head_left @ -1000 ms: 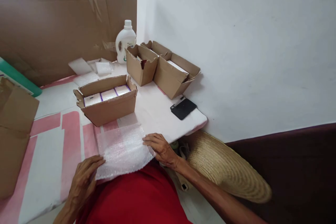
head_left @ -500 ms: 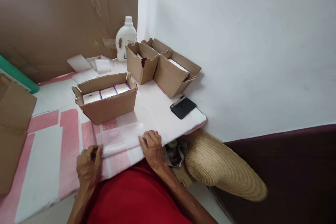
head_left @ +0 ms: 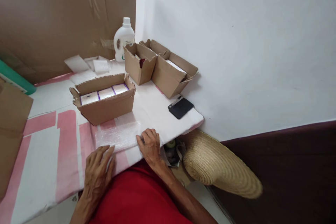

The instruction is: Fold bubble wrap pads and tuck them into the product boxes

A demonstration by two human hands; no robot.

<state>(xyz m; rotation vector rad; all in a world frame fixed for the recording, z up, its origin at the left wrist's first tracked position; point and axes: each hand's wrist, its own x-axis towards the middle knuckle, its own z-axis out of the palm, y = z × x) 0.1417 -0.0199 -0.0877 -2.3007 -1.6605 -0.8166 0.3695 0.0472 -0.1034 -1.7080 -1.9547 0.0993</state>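
Lying across the near edge of a pink-and-white cloth-covered table point(head_left: 44, 168), a strip of clear bubble wrap point(head_left: 118, 135) — crinkled, glossy, roughly rectangular — sits between two bare hands. The left hand point(head_left: 97, 168) is back-up at its near left corner, fingers loosely bent and spread, tips at the wrap's edge. The right hand point(head_left: 149, 147) is at the near right corner, fingers curled; whether they pinch the film cannot be told.

Just beyond the wrap stands an open brown cardboard box point(head_left: 110, 110) with ragged, wavy rims, holding three pale, purple-edged packs point(head_left: 106, 93). Farther back are three similar cartons point(head_left: 141, 70), a smooth white plastic bottle point(head_left: 125, 38) with a looped handle, and some thin, flat white pieces point(head_left: 77, 63). A flat black object point(head_left: 181, 107) lies near the table's right corner; below it shows a coiled-weave straw hat point(head_left: 220, 164).

A second ago the wrap was a broader sheet reaching down to the red garment point(head_left: 136, 196); now it is a narrower band on the tabletop. Since half a second ago, the left hand has shifted rightward, its fingers loosened — the box and bottle stay put.
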